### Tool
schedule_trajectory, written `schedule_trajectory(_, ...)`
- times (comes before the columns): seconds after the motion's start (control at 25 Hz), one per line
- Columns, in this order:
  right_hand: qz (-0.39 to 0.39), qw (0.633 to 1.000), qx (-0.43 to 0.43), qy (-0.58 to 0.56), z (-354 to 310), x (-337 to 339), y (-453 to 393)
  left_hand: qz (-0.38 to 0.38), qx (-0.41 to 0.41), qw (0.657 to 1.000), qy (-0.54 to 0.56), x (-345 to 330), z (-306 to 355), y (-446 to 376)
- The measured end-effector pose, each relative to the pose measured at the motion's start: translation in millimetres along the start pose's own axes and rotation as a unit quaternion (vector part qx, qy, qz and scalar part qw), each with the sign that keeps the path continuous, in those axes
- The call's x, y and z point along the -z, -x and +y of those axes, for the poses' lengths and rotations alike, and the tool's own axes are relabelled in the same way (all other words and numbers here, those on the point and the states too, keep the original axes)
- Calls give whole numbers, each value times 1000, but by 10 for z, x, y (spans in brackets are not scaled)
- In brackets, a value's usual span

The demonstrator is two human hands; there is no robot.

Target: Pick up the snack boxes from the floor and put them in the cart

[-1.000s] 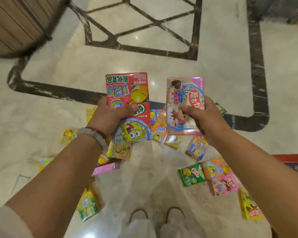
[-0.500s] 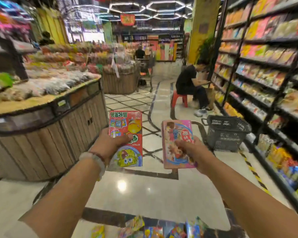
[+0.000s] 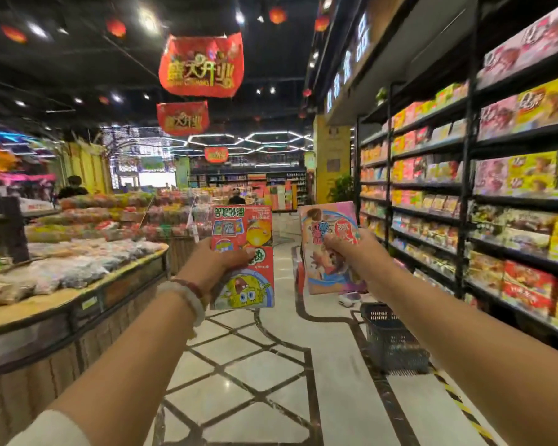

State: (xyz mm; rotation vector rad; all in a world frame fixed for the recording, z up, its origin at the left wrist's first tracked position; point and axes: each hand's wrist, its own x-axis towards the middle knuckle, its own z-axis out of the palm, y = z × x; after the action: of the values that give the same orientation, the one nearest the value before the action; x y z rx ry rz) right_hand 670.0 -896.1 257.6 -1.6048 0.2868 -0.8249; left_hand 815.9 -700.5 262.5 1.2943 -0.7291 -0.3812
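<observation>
My left hand (image 3: 221, 260) grips a red snack box (image 3: 244, 278) with a yellow cartoon sponge figure on it, held upright in front of me. My right hand (image 3: 351, 252) grips a pink snack box (image 3: 322, 226) with cartoon figures, also upright, a little to the right of the red one. A dark plastic shopping basket (image 3: 393, 342) stands on the floor ahead and to the right, below my right forearm. The boxes lying on the floor are out of view.
Tall black shelves (image 3: 464, 188) full of snack packs line the right side. A round wooden display stand (image 3: 62, 317) heaped with wrapped sweets fills the left. The marble aisle floor (image 3: 255, 365) runs ahead between them. People stand far down the store.
My view has swung up from the floor with its scattered boxes to the aisle. Both hands have kept their boxes. The basket now sits lower and nearer to my right arm.
</observation>
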Motion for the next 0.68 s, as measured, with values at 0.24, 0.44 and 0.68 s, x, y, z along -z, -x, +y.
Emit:
schedule_trajectory(0.24, 85, 996, 12, 18, -257, 224, 361, -64, -18, 998, 7, -195, 98, -37)
schedule_trajectory(0.44, 217, 974, 29, 54, -541, 289, 958, -191, -26, 981, 17, -434, 266, 21)
schedule_trajectory(0.68, 367, 926, 21, 90, -926, 454, 2078, -358, -18, 932, 46, -1015, 457, 499)
